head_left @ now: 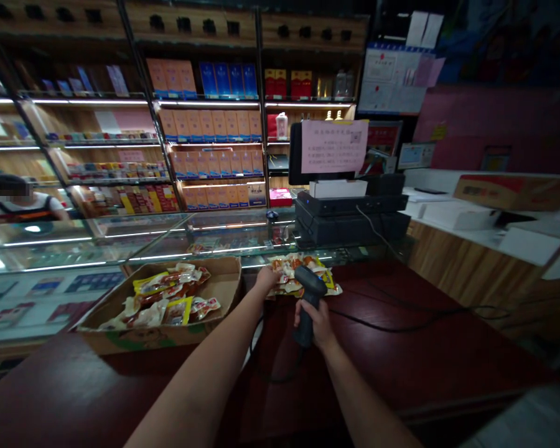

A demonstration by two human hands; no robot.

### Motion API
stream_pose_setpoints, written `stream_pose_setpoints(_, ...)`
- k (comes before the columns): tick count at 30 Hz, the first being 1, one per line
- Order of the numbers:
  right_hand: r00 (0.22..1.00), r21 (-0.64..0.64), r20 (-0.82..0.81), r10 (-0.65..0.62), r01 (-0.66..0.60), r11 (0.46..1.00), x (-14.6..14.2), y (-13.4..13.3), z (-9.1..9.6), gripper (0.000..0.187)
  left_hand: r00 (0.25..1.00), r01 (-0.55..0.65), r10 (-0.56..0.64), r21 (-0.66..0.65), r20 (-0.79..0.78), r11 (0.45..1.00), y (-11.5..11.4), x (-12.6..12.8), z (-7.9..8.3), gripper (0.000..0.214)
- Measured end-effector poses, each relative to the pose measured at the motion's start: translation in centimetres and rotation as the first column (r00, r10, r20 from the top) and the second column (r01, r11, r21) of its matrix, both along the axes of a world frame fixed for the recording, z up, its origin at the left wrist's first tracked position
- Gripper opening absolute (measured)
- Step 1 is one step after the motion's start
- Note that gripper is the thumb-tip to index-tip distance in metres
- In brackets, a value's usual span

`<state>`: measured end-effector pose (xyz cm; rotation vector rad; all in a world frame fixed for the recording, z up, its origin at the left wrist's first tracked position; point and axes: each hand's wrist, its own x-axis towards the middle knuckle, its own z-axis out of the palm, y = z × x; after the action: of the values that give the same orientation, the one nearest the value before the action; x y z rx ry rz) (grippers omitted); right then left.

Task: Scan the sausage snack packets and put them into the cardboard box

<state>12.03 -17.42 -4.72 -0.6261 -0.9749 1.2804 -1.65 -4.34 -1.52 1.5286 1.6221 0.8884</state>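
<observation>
My right hand [318, 320] is wrapped round the handle of a dark handheld barcode scanner [310, 283], whose head points forward over a pile of food packets. My left hand [265, 280] reaches to the left side of that pile, its fingers closed at the edge of a vacuum-packed food packet [284, 267]; the fingertips are partly hidden. The packets are clear and white with yellow parts and brownish food inside. To the left, an open cardboard box [224, 280] holds several similar packets [168, 298].
The dark red counter [424, 348] carries the scanner's black cable [382, 326]. Behind the packets are a glass display case [205, 236] and a monitor with a pink paper sign [333, 146]. Stocked shelves line the back. Another person [25, 202] is at far left.
</observation>
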Motion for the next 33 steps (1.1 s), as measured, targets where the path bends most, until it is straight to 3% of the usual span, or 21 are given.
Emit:
stream_pose_setpoints(4, 0.999, -0.002, 0.031, 0.021, -0.021, 1.000, -0.2, -0.3, 0.4, 0.023, 0.965, -0.029, 0.037, 0.036, -0.259, 0.999, 0.3, -0.1, 0.4, 0.030)
stream_pose_setpoints(9, 0.998, 0.008, 0.037, 0.047, -0.047, 0.999, -0.2, -0.1, -0.1, 0.024, 0.905, -0.048, 0.085, 0.099, -0.416, 0.994, -0.9, -0.8, 1.3, 0.035)
stream_pose_setpoints(12, 0.997, 0.014, 0.050, 0.055, -0.056, 0.998, -0.2, 0.1, -0.6, 0.026, 0.867, -0.041, 0.157, 0.246, -0.473, 0.968, -2.6, -3.3, 2.0, 0.034)
stream_pose_setpoints(15, 0.994, 0.010, 0.077, 0.071, -0.072, 0.997, -0.1, 0.1, -0.7, 0.026, 0.836, -0.041, 0.234, 0.370, -0.496, 0.928, -4.7, -8.2, 3.0, 0.030)
stream_pose_setpoints(19, 0.989, -0.020, 0.098, 0.112, -0.110, 0.994, -0.3, -0.2, -0.5, 0.028, 0.744, -0.060, 0.255, 0.319, -0.617, 0.946, -7.2, -17.0, 4.3, 0.026)
stream_pose_setpoints(23, 0.992, -0.036, 0.068, 0.102, -0.099, 0.994, -0.8, -0.3, -0.7, 0.025, 0.617, -0.001, 0.076, 0.096, -0.783, 0.995, -9.3, -23.7, 4.5, 0.030)
stream_pose_setpoints(27, 0.992, -0.041, 0.046, 0.119, -0.117, 0.992, -2.0, -0.5, -0.8, 0.025, 0.596, 0.050, -0.028, 0.002, -0.802, 0.999, -10.2, -26.0, 3.7, 0.026)
stream_pose_setpoints(31, 0.979, -0.042, 0.063, 0.191, -0.189, 0.981, -3.3, -1.2, 0.1, 0.029, 0.616, 0.072, -0.040, 0.005, -0.786, 0.997, -9.5, -26.2, 3.6, 0.003)
stream_pose_setpoints(33, 0.967, -0.047, 0.087, 0.240, -0.236, 0.970, -4.1, -1.6, 0.6, 0.029, 0.663, 0.051, 0.006, 0.053, -0.749, 0.997, -8.9, -26.2, 3.8, 0.008)
